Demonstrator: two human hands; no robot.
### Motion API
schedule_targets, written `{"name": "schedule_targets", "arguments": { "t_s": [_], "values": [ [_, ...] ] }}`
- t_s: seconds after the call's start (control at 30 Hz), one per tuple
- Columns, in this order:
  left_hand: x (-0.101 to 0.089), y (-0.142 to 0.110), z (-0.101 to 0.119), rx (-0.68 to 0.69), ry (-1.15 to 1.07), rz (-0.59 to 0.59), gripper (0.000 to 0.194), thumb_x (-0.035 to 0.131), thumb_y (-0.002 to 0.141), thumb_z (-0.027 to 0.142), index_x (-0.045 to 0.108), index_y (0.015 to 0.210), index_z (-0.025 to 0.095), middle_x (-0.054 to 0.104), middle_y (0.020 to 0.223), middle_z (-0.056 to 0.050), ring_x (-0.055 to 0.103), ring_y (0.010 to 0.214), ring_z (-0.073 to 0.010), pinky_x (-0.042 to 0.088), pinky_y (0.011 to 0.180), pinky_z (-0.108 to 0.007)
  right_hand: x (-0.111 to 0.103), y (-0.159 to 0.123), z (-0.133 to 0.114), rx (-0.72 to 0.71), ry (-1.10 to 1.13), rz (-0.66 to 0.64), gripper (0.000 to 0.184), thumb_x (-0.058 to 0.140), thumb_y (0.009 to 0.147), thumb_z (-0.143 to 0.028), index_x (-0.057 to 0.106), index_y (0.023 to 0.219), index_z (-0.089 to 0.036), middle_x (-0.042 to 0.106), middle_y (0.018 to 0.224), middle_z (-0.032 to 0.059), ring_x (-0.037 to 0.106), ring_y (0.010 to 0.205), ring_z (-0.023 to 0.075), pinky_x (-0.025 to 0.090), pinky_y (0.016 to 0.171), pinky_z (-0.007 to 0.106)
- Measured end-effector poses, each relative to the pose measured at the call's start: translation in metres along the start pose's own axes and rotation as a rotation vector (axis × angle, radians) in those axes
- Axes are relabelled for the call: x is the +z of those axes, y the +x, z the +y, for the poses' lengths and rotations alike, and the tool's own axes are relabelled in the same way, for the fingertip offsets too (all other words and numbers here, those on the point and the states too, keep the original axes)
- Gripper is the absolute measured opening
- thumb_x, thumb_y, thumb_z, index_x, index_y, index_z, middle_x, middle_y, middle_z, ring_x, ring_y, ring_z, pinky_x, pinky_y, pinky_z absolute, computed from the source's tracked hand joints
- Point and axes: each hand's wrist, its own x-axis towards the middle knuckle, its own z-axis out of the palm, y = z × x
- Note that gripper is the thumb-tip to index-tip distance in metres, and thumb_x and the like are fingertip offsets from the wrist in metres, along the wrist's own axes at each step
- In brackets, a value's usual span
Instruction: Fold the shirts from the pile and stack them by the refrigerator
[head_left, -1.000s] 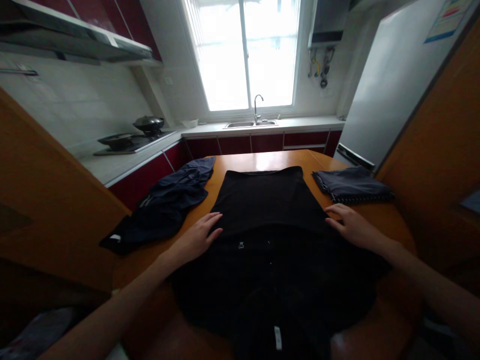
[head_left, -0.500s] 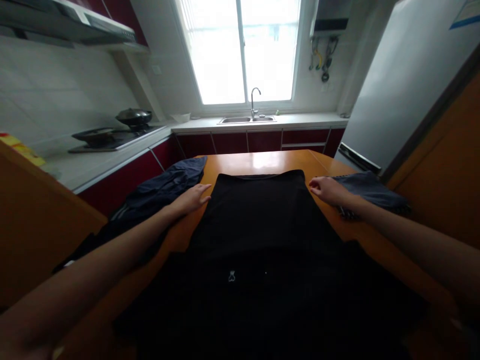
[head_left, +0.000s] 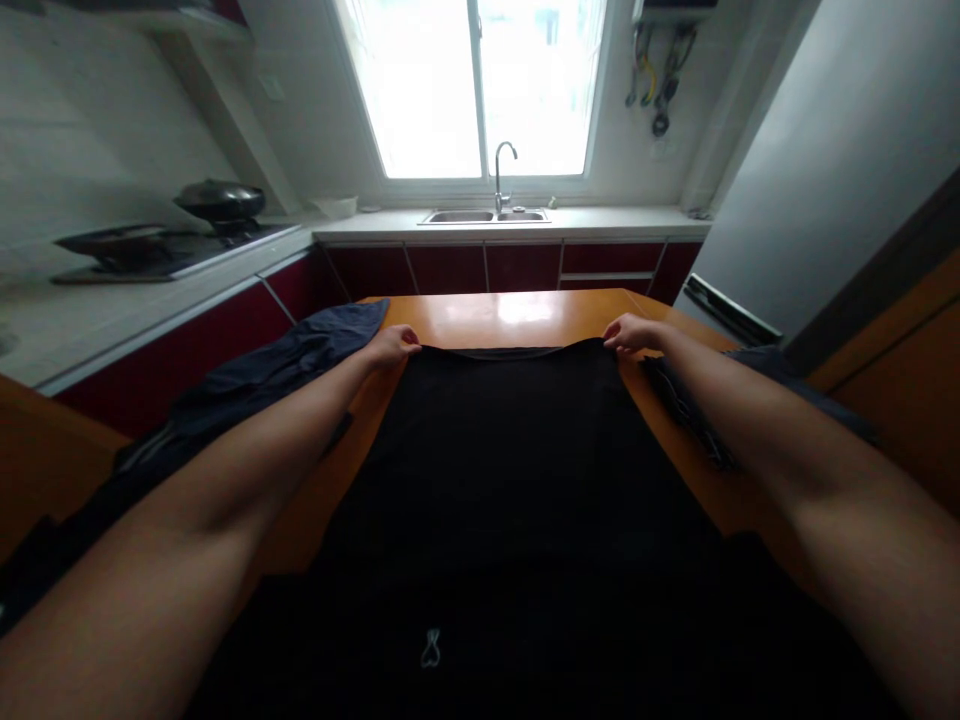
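Note:
A black T-shirt (head_left: pixel 517 470) lies spread over the wooden table, its hem at the far end and a small pale logo on its near part. My left hand (head_left: pixel 395 345) pinches the far left corner of the hem. At the far right corner, my right hand (head_left: pixel 628 333) has its fingers closed on the cloth as well. Between the two hands the hem edge sags slightly. The near end of the shirt runs out of the bottom of the view.
Dark blue clothing (head_left: pixel 285 350) lies along the table's left side. A folded dark cloth (head_left: pixel 686 400) is partly behind my right forearm. The orange-brown table (head_left: pixel 517 308) ends before a counter with a sink (head_left: pixel 480 216). A grey fridge (head_left: pixel 810 190) stands at right, a stove (head_left: pixel 172 250) at left.
Both hands have moved from beside the shirt onto its far hem corners and closed on them. The view has tilted down and shifted closer.

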Motion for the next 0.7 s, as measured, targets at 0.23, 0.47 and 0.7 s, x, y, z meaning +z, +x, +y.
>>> {"name": "schedule_targets", "arguments": {
  "t_s": [0.23, 0.47, 0.7],
  "values": [
    [-0.002, 0.013, -0.002, 0.097, -0.119, -0.152, 0.046, 0.073, 0.066, 0.052, 0.07, 0.093, 0.015, 0.069, 0.103, -0.009, 0.061, 0.098, -0.0219, 0.044, 0.092, -0.031, -0.02, 0.009, 0.011, -0.024, 0.168, -0.101, 0.028, 0.077, 0.084, -0.035, 0.067, 0.098, -0.012, 0.065, 0.087, 0.007, 0.059, 0.077, 0.0143, 0.056, 0.079, 0.034],
    [-0.003, 0.016, -0.005, 0.067, -0.023, -0.181, 0.039, 0.07, 0.066, 0.053, 0.069, 0.076, 0.016, 0.068, 0.086, -0.007, 0.059, 0.089, -0.0223, 0.044, 0.085, -0.03, -0.033, 0.007, 0.006, -0.222, 0.428, -0.134, 0.015, 0.061, 0.093, -0.03, 0.063, 0.092, -0.015, 0.065, 0.09, 0.0076, 0.056, 0.083, 0.016, 0.047, 0.077, 0.028],
    [-0.017, 0.007, -0.011, -0.089, -0.313, -0.099, 0.037, 0.066, 0.073, 0.057, 0.061, 0.076, 0.02, 0.051, 0.067, 0.0, 0.049, 0.063, -0.0153, 0.038, 0.054, -0.024, -0.033, 0.016, 0.011, -0.179, 0.443, -0.097, 0.028, 0.058, 0.09, -0.049, 0.06, 0.086, -0.022, 0.067, 0.089, 0.0028, 0.058, 0.087, 0.0192, 0.045, 0.082, 0.036]
  ]
}}
